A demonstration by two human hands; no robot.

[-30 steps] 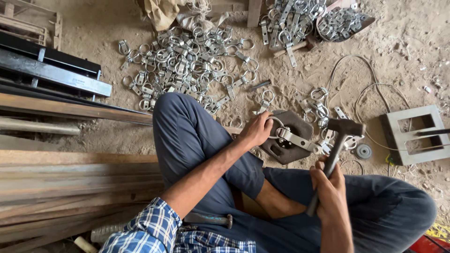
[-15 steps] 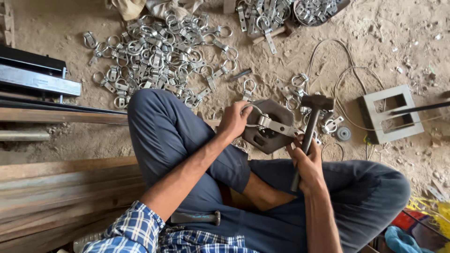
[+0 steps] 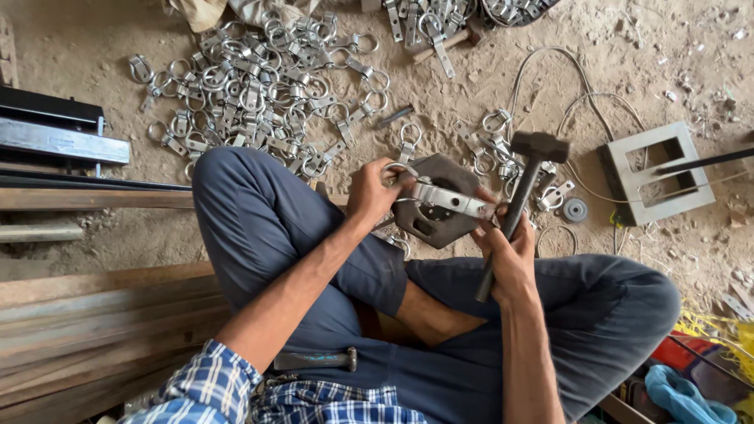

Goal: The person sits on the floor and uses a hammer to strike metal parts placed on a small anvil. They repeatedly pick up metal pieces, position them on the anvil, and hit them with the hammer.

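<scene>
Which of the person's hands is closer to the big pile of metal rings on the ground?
Left. The left hand sits just below the ring pile, pinching a clamp; the right hand is further away, gripping a hammer.

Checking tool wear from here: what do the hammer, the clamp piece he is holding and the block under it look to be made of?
Hammer: dark, dull head, likely steel; the handle is dark, material unclear. Clamp piece, held by the left hand and right hand: bright silvery-grey sheen, probably plated or galvanised steel. Hexagonal block: dark, matte, thick, looks like heavy iron or steel.
</scene>
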